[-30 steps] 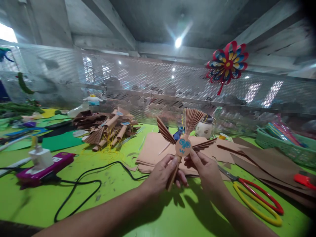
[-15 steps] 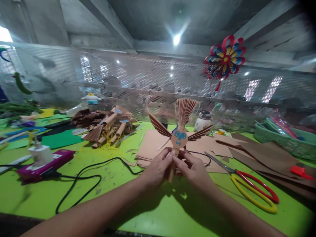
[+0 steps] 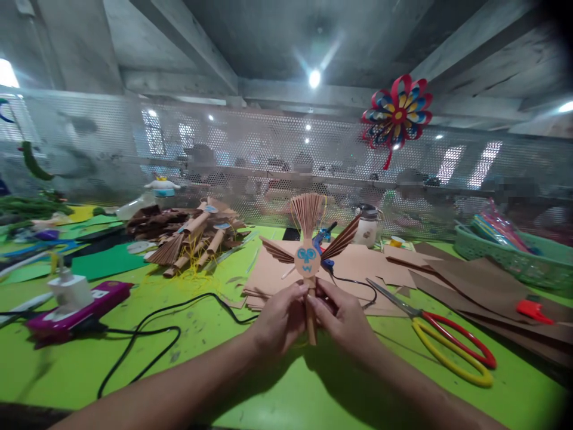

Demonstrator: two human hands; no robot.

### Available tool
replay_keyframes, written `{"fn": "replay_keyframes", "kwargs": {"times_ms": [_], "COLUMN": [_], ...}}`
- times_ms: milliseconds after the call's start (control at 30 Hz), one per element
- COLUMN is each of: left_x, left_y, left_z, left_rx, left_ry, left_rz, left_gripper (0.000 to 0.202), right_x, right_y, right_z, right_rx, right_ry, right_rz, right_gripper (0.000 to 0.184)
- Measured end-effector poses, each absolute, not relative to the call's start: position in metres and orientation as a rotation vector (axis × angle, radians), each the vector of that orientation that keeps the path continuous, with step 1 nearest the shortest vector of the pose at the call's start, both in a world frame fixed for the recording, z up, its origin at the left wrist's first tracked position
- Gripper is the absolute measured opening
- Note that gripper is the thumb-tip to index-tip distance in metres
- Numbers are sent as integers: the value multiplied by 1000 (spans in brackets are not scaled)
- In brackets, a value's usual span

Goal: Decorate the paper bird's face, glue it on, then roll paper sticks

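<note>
A brown paper bird figure (image 3: 308, 261) stands nearly upright between my hands, with pleated fans as wings and crest and a round face drawn in blue. My left hand (image 3: 280, 316) is closed around its rolled paper tube from the left. From the right, my right hand (image 3: 342, 313) grips the same tube, thumb in front. Just behind the figure, a blue glue gun (image 3: 319, 240) is partly hidden by a wing. Under and behind it lie stacked kraft paper sheets (image 3: 264, 269). Scissors (image 3: 447, 343) with red and yellow handles rest to the right of my right hand.
At left is a purple power strip (image 3: 85, 313) with a white plug; its black cable (image 3: 179, 304) crosses the green table (image 3: 215, 376). Similar paper figures (image 3: 201, 233) are piled behind. A green basket (image 3: 505, 257), a jar (image 3: 367, 227) and a red tool (image 3: 535, 310) stand right.
The figure has turned to a more upright pose, its face now frontal, its crest lower and further left. Both hands still hold the tube. The view has shifted slightly.
</note>
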State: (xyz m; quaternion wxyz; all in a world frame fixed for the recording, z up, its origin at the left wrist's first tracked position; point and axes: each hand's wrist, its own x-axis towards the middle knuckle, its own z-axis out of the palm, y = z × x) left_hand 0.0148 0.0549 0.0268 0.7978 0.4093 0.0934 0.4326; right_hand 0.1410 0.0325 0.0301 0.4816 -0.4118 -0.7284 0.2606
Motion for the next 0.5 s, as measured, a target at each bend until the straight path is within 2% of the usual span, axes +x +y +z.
{"fn": "replay_keyframes", "kwargs": {"times_ms": [500], "left_x": [11], "left_y": [57], "left_z": [27], "left_rx": [1065], "left_ry": [418], "left_rz": [985], "left_gripper": [25], "right_x": [145], "right_y": [32], "right_z": [30], "right_rx": [-1005], "right_ry": [-1726], "right_rz": [434], "right_gripper": [20]}}
